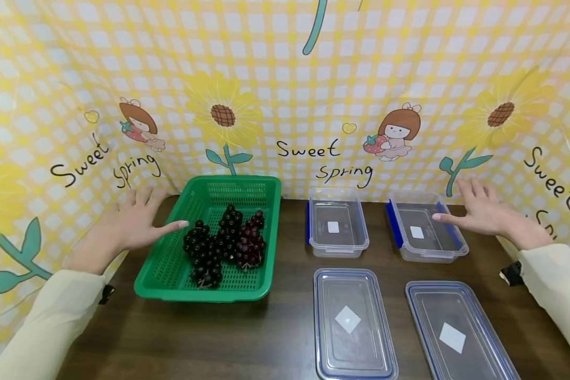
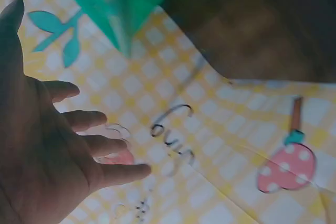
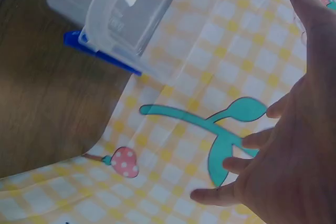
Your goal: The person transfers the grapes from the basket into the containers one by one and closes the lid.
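My left hand is held with its fingers spread beside the green plastic basket, its thumb over the basket's left side. Inside the basket lie bunches of dark grapes, those on the right more reddish. My right hand is likewise spread, with its thumb above the right-hand clear container. Neither hand holds anything. In the left wrist view, the left hand shows its palm against the cloth. The right wrist view has the right hand below the container.
A second clear container with a blue clip stands between the basket and the right container. Two clear lids with blue seals, a left lid and a right lid, lie nearer on the brown table. Checked cloth encloses the back and sides.
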Tool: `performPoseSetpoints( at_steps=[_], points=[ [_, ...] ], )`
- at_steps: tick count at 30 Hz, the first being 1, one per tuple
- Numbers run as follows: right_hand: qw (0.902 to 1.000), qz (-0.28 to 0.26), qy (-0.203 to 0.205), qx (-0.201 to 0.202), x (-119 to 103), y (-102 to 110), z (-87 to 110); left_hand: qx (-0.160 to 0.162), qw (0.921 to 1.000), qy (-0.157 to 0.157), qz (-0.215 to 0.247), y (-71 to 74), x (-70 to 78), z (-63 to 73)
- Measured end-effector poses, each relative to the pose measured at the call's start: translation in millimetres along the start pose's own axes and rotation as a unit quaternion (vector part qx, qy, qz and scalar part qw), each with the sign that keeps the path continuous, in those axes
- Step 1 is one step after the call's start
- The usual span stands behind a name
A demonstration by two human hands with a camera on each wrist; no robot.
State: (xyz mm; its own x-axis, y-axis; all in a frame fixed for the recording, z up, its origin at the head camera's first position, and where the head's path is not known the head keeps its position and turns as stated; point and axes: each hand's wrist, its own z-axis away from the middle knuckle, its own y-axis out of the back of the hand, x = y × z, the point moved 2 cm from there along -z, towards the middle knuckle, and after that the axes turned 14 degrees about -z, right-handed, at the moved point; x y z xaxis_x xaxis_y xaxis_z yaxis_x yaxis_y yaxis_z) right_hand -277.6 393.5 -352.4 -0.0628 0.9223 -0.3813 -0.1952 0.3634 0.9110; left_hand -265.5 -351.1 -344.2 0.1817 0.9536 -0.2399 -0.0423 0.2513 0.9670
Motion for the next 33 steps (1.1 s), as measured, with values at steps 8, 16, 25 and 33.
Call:
performPoseSetpoints(
  at_steps=[8, 16, 25, 33],
  points=[
    [0.9985, -0.04, 0.034, 0.014, -27, -1, -0.4, 0.017, 0.9869, -0.066, 0.146, 33.4, 40.5, -2.9],
    [0.9881, -0.124, 0.087, 0.026, -55, -12, -4.3, 0.051, 0.9783, -0.067, 0.189, 50.3, 65.9, -7.1],
    [0.9726, -0.215, 0.088, 0.006, -80, -33, -13.0, 0.009, 0.9697, -0.059, 0.237, 44.5, 71.9, -25.5],
    [0.9567, -0.276, 0.087, -0.028, -91, -52, -29.5, -0.037, 0.955, -0.054, 0.289, 31.9, 70.4, -45.3]
  ],
)
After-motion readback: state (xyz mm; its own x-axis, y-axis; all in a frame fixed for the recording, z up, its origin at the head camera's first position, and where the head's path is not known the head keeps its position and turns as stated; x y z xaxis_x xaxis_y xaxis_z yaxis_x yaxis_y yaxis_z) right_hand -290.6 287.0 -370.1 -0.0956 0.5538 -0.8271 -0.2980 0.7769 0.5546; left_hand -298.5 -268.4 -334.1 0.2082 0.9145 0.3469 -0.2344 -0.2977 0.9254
